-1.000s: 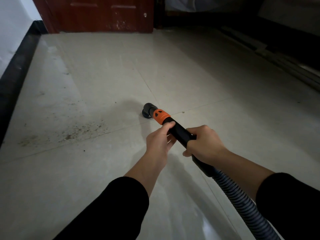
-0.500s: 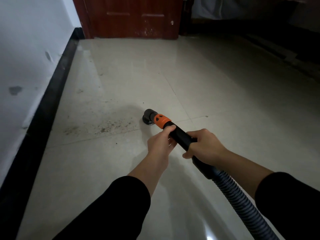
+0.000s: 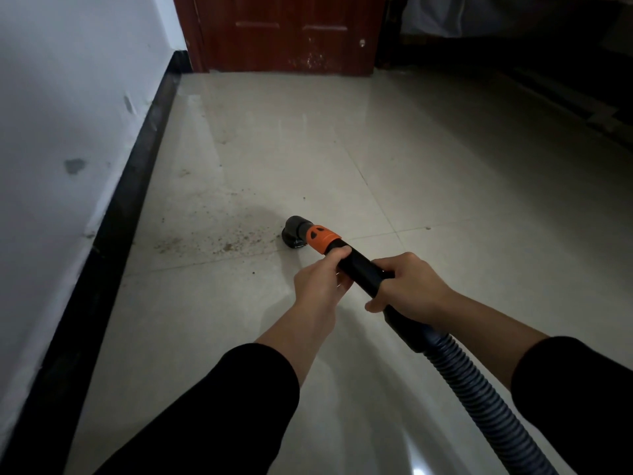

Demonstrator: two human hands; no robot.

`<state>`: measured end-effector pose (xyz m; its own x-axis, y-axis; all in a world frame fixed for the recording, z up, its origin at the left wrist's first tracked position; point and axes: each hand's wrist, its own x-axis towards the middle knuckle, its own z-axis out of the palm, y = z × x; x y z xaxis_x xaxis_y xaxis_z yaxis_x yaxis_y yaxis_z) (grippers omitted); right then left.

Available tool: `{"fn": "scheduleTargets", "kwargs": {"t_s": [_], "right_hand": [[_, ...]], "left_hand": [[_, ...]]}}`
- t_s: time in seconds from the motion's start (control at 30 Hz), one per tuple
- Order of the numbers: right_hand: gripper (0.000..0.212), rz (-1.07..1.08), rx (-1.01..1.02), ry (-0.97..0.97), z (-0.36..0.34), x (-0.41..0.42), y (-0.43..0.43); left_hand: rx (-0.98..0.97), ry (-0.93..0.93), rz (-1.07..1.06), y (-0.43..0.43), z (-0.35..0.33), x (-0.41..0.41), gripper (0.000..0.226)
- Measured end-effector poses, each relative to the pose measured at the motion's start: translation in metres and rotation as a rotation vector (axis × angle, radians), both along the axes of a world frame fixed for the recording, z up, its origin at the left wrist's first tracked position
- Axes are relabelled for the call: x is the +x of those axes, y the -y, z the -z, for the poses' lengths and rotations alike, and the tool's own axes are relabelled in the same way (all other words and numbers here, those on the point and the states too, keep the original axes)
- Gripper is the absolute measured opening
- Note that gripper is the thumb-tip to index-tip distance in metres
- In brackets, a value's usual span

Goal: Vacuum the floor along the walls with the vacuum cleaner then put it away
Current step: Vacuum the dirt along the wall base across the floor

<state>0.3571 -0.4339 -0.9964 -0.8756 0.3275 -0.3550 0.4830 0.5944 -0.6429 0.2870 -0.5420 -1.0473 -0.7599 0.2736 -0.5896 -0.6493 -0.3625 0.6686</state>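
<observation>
Vacuuming: nozzle [image 3: 294, 233] down on floor [image 3: 411, 149] at right edge of dirt patch [image 3: 219, 243], well apart from baseboard [image 3: 137, 173]. Grip clamped on black tube [image 3: 359, 269]: left hand [image 3: 320, 281] by orange collar [image 3: 322, 238], right hand [image 3: 414, 286] behind. Best to sweep left slowly, nozzle flat, hose [image 3: 479, 399] slack.

You stand in a home's room: pale tiled floor [image 3: 428, 159] under your grip, black skirting [image 3: 137, 173] and white wall [image 3: 61, 80] to its left, wooden door [image 3: 284, 32] ahead.
</observation>
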Motion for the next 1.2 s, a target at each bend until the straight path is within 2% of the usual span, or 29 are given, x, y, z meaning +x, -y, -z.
{"fn": "scheduleTargets", "kwargs": {"t_s": [0.57, 1.2], "right_hand": [[0.025, -0.009, -0.125, 0.013, -0.005, 0.008, 0.013], [0.03, -0.119, -0.213, 0.053, -0.011, 0.016, 0.027]], "left_hand": [[-0.025, 0.026, -0.029, 0.027, -0.015, 0.015, 0.017], [-0.044, 0.043, -0.147, 0.049, -0.025, 0.037, 0.014]]}}
